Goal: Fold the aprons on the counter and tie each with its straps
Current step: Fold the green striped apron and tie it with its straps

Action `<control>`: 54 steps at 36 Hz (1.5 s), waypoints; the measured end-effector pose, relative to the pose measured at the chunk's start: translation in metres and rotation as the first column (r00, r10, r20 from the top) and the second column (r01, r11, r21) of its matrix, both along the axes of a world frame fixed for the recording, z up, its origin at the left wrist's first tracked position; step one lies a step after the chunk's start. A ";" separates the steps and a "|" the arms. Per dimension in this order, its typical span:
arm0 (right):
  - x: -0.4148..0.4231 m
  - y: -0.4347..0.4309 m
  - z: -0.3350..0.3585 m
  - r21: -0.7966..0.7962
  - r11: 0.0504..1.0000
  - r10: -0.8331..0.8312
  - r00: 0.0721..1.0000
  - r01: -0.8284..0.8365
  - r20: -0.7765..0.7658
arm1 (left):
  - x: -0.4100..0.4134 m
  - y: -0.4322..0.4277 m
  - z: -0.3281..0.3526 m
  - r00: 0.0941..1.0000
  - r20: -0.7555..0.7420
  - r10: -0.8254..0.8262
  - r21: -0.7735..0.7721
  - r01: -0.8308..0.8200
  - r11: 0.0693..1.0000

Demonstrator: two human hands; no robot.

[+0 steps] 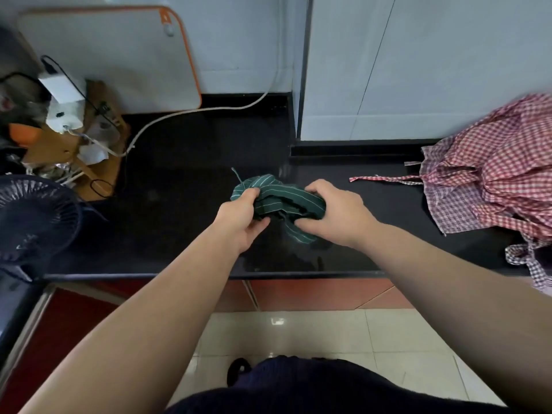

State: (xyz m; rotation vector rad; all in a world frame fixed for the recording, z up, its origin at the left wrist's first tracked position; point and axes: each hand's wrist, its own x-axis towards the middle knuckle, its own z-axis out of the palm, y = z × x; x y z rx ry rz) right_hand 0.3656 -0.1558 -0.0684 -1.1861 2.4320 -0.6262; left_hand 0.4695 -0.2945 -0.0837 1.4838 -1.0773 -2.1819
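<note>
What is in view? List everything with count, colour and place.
green striped apron: one, dark green, bundled at counter centre
checked aprons: pile, count unclear, red-white, counter's right end
counter: one, black, across the middle
board: one, white with orange rim, leaning on back wall
cable: one, white, back left of counter
fan: one, dark, left edge
left hand: grips the green striped apron
right hand: grips the green striped apron
</note>
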 end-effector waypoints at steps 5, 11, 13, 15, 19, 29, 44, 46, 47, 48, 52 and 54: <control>-0.021 0.024 -0.007 0.065 0.997 0.039 0.986 -0.029 -0.164 | -0.020 0.035 -0.001 1.000 -0.014 0.002 0.046 -0.001 0.999; -0.055 0.050 -0.002 -0.039 0.988 -0.153 0.985 0.150 -0.084 | -0.038 0.059 -0.002 1.000 0.005 0.008 0.106 -0.008 0.994; -0.061 0.054 0.004 -0.106 0.980 -0.160 0.981 0.171 0.110 | -0.041 0.064 -0.003 1.000 0.008 0.013 0.133 -0.014 0.991; -0.065 0.057 0.011 -0.168 0.963 -0.159 0.947 0.211 0.278 | -0.047 0.071 -0.004 1.000 0.011 0.007 0.155 -0.008 0.988; -0.072 0.057 0.026 -0.207 0.956 -0.110 0.908 0.208 0.404 | -0.057 0.084 -0.007 0.998 0.030 -0.056 0.192 0.049 0.980; -0.091 0.060 0.038 -0.239 0.967 0.009 0.930 0.085 0.368 | -0.082 0.097 -0.007 0.824 0.394 -0.406 -0.176 0.502 0.847; -0.139 0.115 0.036 -0.223 0.955 -0.120 0.941 0.197 0.318 | -0.135 0.121 0.043 0.751 0.231 -0.619 -0.671 0.584 0.458; -0.144 0.125 0.031 -0.155 0.959 -0.184 0.935 0.238 0.302 | -0.139 0.122 0.045 0.789 0.146 -0.597 -0.650 0.531 0.543; -0.145 0.127 0.030 -0.148 0.956 -0.196 0.928 0.253 0.317 | -0.141 0.122 0.046 0.805 0.098 -0.586 -0.630 0.506 0.589; -0.144 0.127 0.030 -0.154 0.951 -0.206 0.919 0.269 0.335 | -0.141 0.121 0.045 0.821 0.041 -0.569 -0.600 0.475 0.643; -0.150 0.121 0.053 -0.307 0.842 -0.260 0.831 0.444 0.491 | -0.154 0.117 0.062 0.818 -0.059 -0.573 -0.559 0.448 0.698; -0.153 0.116 0.068 -0.381 0.774 -0.187 0.758 0.506 0.625 | -0.160 0.114 0.075 0.795 -0.082 -0.601 -0.559 0.463 0.688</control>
